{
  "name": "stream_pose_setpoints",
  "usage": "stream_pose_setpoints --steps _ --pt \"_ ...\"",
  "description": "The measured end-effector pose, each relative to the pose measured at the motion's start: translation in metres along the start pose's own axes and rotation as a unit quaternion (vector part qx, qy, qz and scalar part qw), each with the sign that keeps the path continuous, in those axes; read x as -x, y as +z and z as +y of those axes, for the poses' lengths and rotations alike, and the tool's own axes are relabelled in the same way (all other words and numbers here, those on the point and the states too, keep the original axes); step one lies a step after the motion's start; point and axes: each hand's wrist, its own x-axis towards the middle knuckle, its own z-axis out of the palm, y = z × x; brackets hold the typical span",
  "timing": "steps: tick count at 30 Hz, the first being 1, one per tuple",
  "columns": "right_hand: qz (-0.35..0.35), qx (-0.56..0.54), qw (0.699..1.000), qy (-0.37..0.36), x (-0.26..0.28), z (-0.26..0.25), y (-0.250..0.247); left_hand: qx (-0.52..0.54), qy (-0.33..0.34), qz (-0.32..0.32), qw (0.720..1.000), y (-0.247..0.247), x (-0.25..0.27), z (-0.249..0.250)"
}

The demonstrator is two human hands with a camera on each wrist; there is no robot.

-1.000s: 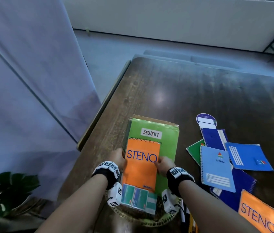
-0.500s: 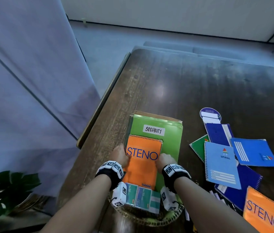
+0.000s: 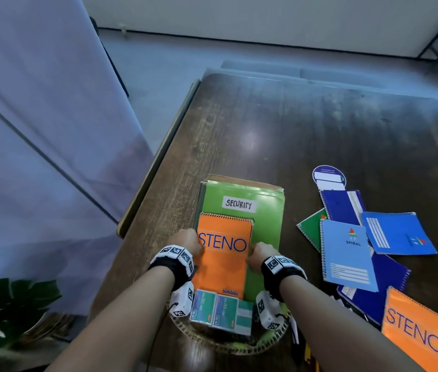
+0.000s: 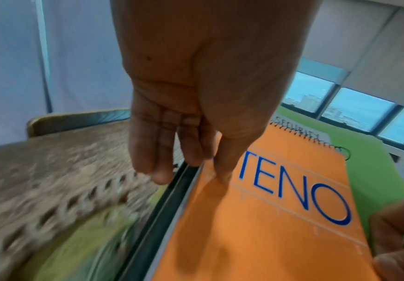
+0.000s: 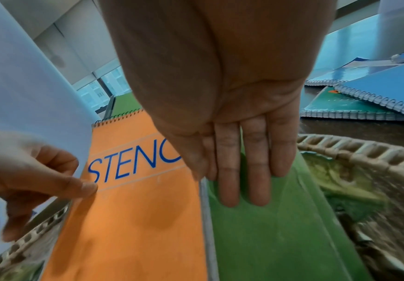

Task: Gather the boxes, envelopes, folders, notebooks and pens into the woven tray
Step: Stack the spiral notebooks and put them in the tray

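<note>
An orange STENO notebook [image 3: 222,264] lies on a green SECURITY folder [image 3: 266,218], on top of more folders. The stack's near end rests in the woven tray [image 3: 212,342], beside teal boxes [image 3: 220,312]. My left hand [image 3: 188,241] is at the notebook's left edge, thumb on the cover [image 4: 280,218] and fingers straight down beside the stack. My right hand [image 3: 262,252] is at the right edge. In the right wrist view its straight fingers [image 5: 244,180] lie flat on the green folder [image 5: 280,237], thumb against the notebook [image 5: 135,218].
To the right on the dark wooden table [image 3: 320,116] lie loose notebooks: a light blue SPIRAL one [image 3: 346,256], a blue one [image 3: 397,234], a green one [image 3: 310,229], dark blue ones and a second orange STENO [image 3: 413,331]. A lilac curtain and a plant [image 3: 11,304] stand left of the table.
Both hands stay at the sides of the orange notebook, which has hardly moved. The head view has shifted slightly.
</note>
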Motion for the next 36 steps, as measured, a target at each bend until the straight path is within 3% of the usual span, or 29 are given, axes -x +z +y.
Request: stream_pose_setpoints --steps 4,11,18,24,29,36 --pt "0.011 -0.025 0.999 0.028 0.004 0.028 -0.012 -0.079 0.050 -0.037 0.995 -0.012 0.006 0.023" --pt "0.079 -0.082 0.992 0.053 0.017 0.107 -0.052 0.046 0.198 -0.109 0.973 -0.002 0.015 0.116" --pt "0.085 -0.114 0.981 0.130 0.044 0.227 -0.084 0.053 0.296 -0.119 0.946 0.041 0.034 0.234" --pt "0.092 -0.119 0.968 0.199 0.060 0.334 -0.091 0.038 0.320 -0.193 0.927 0.091 0.051 0.322" --pt "0.086 -0.140 0.951 0.261 0.060 0.409 -0.089 0.039 0.308 -0.212 0.926 0.133 0.066 0.386" --pt "0.065 -0.166 0.947 0.268 0.041 0.452 -0.082 0.005 0.257 -0.203 0.945 0.193 0.075 0.436"
